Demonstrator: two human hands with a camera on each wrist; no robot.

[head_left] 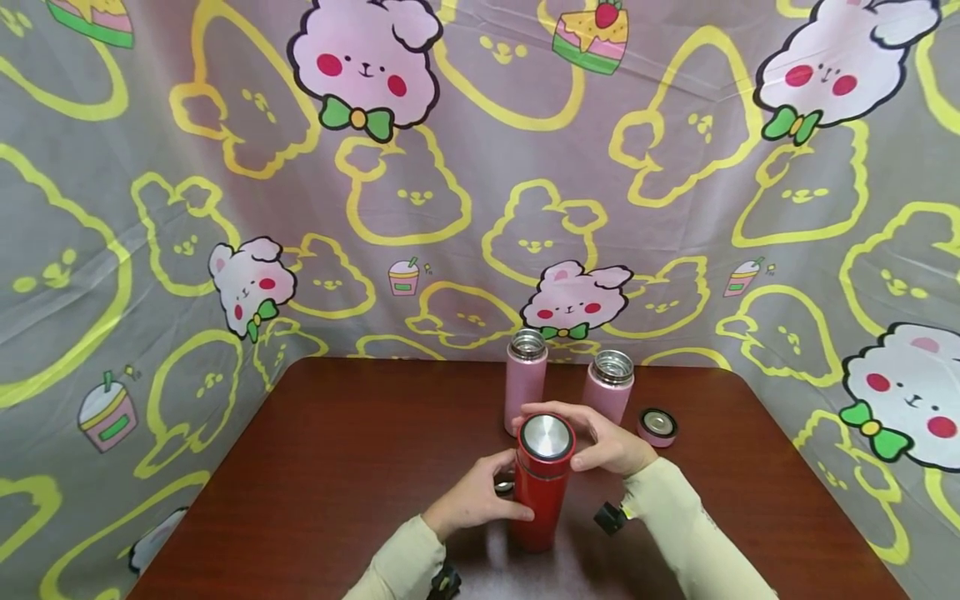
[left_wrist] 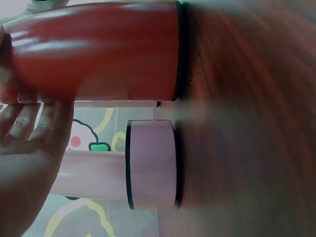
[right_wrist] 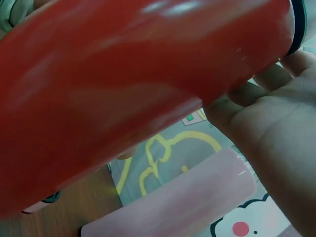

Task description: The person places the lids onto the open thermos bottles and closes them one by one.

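Observation:
A red thermos (head_left: pixel 542 508) stands upright on the table, its red lid (head_left: pixel 546 442) on top with a silver disc. My left hand (head_left: pixel 474 500) grips the thermos body from the left, thumb across the front. At the top, my right hand (head_left: pixel 600 442) holds the lid, fingers behind it and thumb at its right side. The left wrist view shows the thermos base right at the tabletop. Behind it stand a taller pink bottle (head_left: pixel 525 379) and a shorter pink bottle (head_left: pixel 609 390), both without lids, their steel mouths showing.
One pink lid (head_left: pixel 657 427) lies beside the shorter bottle. Another pink lid (left_wrist: pixel 150 165) sits behind the thermos, mostly hidden by my left hand in the head view. The brown table (head_left: pixel 360 433) ends at a patterned cloth (head_left: pixel 450 208) hanging around its back and sides.

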